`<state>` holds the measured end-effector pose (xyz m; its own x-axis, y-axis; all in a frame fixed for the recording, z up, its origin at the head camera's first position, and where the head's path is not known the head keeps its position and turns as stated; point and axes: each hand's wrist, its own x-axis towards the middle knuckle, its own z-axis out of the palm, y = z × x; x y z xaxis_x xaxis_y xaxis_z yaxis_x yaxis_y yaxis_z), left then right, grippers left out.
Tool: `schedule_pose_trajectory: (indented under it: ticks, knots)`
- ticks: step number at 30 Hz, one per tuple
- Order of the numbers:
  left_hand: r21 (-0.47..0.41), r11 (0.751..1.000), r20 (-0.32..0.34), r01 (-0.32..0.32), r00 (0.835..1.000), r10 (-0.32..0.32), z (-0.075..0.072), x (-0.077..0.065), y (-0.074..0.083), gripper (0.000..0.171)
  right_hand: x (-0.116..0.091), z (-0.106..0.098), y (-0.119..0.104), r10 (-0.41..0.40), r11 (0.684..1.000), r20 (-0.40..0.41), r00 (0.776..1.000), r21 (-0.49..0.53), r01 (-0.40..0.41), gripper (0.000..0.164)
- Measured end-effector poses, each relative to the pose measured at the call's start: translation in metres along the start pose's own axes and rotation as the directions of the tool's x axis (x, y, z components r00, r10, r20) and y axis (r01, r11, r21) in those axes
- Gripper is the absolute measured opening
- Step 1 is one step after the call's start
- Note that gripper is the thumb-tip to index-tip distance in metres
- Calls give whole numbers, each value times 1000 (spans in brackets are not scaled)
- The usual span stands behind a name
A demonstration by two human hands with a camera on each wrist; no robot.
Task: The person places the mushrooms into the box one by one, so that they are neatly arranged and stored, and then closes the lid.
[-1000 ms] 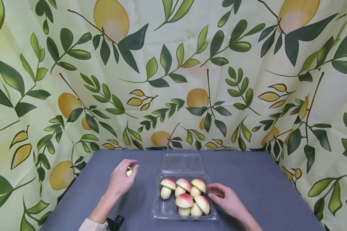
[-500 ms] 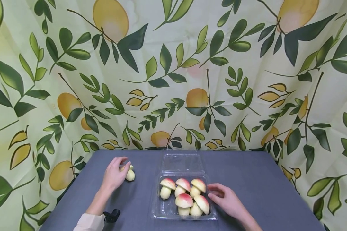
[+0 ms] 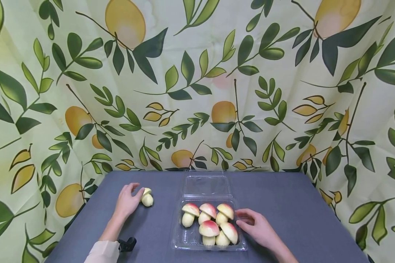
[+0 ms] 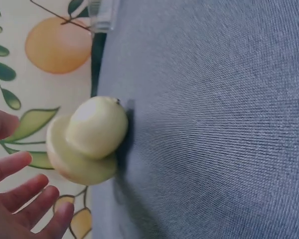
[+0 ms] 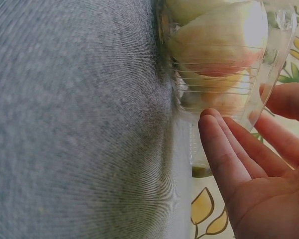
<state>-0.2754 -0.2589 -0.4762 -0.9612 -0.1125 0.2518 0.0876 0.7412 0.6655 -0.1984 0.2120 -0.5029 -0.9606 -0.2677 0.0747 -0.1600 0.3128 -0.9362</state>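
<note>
Head view, lower left of frame: left hand [image 3: 125,201] lies beside a loose mushroom model [image 3: 147,199] on the table [image 3: 293,199]; the left wrist view shows its fingers spread, apart from the model, gripping nothing. This model rests with its pale stem toward the wrist camera. Lower centre: a clear clamshell box [image 3: 183,240], its lid [image 3: 206,186] folded back toward the top of the frame, holds five red-and-yellow-capped mushroom models [image 3: 209,228], three in the upper row and two in the lower, the latter set middle and right. Right hand [image 3: 258,226], lower right, is loosely extended, fingertips touching the box's right side; it pinches nothing that I can make out. Judgement: the step in hand is handling the loose model at left, the right hand steadying the box. Whether the left hand is about to grasp or has just let go, cannot tell. Taking up the model would call for closing thumb and fingers round it; leaving it, for drawing the spread hand off without nudging it.
</note>
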Motion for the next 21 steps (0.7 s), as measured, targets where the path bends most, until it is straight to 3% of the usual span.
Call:
schedule_pose_trajectory:
  ticks: [11, 21]
  knots:
    - [-14, 996, 76, 83, 994, -82, 14, 3, -9, 52, -1, 1, 0, -12, 1000, 4, 1000, -1, 12, 37]
    - [-29, 998, 66, 51, 997, -49, 21, 3, -11, 46, 0, 1, -1, -17, 1000, -5, 1000, -11, 17, 37]
